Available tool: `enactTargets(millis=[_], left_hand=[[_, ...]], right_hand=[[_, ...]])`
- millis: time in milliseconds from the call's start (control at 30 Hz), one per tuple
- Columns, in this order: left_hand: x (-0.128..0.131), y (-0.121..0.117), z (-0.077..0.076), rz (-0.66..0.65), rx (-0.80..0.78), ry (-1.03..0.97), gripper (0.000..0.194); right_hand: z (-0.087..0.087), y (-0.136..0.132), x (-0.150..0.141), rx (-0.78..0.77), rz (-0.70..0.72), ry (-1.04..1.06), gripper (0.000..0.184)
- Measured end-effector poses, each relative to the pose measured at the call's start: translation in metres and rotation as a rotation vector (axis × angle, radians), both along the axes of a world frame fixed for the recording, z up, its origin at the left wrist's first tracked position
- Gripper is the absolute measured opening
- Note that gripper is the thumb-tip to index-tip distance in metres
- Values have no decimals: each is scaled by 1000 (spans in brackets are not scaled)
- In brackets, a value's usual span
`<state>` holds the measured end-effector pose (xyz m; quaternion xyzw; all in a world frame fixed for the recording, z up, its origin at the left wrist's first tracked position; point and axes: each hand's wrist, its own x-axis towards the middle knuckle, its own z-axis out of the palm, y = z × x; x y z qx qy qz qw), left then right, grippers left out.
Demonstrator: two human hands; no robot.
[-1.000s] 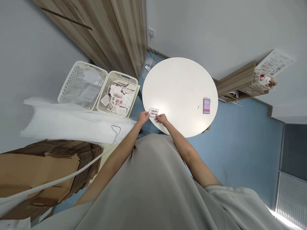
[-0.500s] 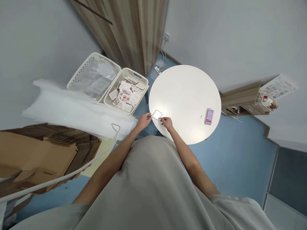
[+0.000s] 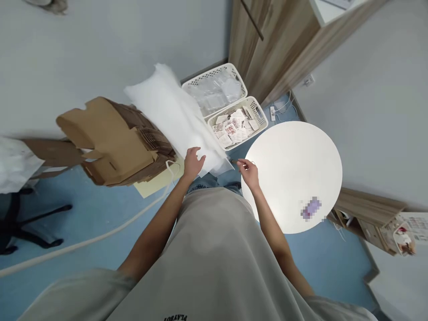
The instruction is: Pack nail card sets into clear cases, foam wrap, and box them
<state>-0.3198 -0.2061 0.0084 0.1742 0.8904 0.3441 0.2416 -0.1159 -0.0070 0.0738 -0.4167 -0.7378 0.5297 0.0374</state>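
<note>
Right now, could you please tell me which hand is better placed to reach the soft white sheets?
Probably the left hand: it appears open, just over the soft white sheets. The right hand is farther off, by the edge of the round white table, and whether it holds anything is unclear.

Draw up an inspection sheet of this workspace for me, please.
Surface: round white table, smooth-looking.
Job's things: white sheets below the left hand; small packs inside a basket.
Clutter: blurred purple item on the table; stacked brown cardboard.
Grips: left hand open; right hand curled at the table's edge, contents unclear.
Cables: white cable and power strip on the floor.
Surroundings: wood-grain cabinet, black chair base.
</note>
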Motion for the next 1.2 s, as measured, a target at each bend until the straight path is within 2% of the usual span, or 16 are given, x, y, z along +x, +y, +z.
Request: enactTargets(millis=[133, 267, 400, 533, 633, 700, 767, 900, 1033, 1200], left_hand=[[-19, 4, -18, -91, -128, 64, 54], [-24, 7, -30, -217, -292, 67, 54], [-23, 3, -38, -280, -346, 71, 46], [-26, 0, -42, -261, -291, 60, 32], [-26, -3, -38, -232, -226, 28, 30], [-24, -5, -28, -209, -170, 44, 30], [-20, -8, -12, -180, -112, 81, 30], [-4, -17, 33, -173, -26, 148, 25], [18, -19, 75, -255, 60, 218, 22], [45, -2, 107, -437, 177, 295, 25]], right_hand=[[3, -6, -51, 23, 130, 27, 41], [8, -17, -85, 36, 205, 25, 39], [10, -26, -95, 26, 236, 3, 41], [9, -30, -94, 15, 242, -41, 39], [8, -30, -92, 28, 247, -62, 39], [6, -30, -92, 54, 250, -71, 41], [4, -31, -93, 82, 240, -82, 45], [1, -32, -97, 28, 194, -135, 56], [4, -31, -96, -116, 187, -123, 60], [24, -18, -68, -221, 90, 34, 59]])
